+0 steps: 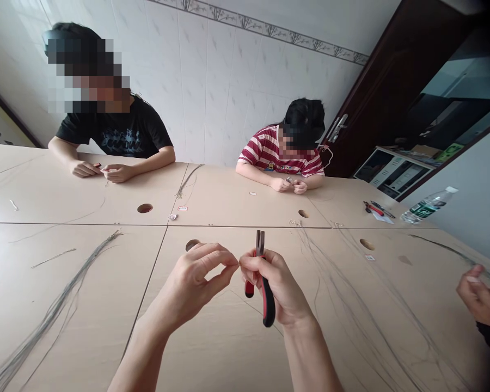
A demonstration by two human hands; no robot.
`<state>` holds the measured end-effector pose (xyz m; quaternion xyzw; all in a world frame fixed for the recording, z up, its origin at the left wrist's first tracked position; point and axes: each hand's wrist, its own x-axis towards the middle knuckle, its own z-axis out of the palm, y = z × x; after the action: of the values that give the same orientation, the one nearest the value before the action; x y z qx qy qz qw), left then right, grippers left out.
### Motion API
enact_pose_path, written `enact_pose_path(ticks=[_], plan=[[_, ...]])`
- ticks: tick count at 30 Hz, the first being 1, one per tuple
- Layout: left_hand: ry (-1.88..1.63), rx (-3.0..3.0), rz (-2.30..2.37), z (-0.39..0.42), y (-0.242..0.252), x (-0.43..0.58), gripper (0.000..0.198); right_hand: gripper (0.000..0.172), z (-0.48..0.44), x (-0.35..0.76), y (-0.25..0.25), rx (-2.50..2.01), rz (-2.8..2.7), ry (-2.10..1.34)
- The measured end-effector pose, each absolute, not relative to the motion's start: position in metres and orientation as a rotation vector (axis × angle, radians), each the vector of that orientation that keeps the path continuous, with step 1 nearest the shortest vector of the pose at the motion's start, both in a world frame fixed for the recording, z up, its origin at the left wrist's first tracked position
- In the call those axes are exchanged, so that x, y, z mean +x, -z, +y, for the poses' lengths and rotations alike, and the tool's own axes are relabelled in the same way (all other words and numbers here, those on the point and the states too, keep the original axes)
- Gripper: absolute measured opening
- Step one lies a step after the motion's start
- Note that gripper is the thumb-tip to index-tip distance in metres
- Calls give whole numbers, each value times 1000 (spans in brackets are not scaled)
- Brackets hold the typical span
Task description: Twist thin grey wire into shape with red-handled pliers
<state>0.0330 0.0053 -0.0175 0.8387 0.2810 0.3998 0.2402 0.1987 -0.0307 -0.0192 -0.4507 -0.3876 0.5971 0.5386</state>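
Note:
In the head view my right hand point(275, 277) is closed round a pair of pliers point(268, 299) with red and black handles. Their jaws point away from me and stand slightly apart, with nothing visible between them. My left hand point(202, 277) pinches thumb and fingertips together, right beside the fingertips of my right hand. Whatever lies in that pinch is too small to make out. Below the hands a thin wire point(253, 306) runs across the tabletop, partly hidden by the right hand and pliers.
A bundle of long wires point(71, 288) lies on the table point(212, 354) at left, and looser wires point(351, 305) at right. Two people sit opposite, and another person's hand point(479, 294) is at right. A water bottle point(428, 206) and other pliers point(373, 209) lie at back right.

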Motion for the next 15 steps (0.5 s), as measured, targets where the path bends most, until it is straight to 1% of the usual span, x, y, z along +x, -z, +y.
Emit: enact_pose_path(ticks=[7,15], plan=[[-1098,2231,769,4,17,33,11,22,-30,198,17,-1068,-963,-1396],[-1085,2124,793,4,16,32,11,19,-34,198,19,-1096,-1024,-1307]])
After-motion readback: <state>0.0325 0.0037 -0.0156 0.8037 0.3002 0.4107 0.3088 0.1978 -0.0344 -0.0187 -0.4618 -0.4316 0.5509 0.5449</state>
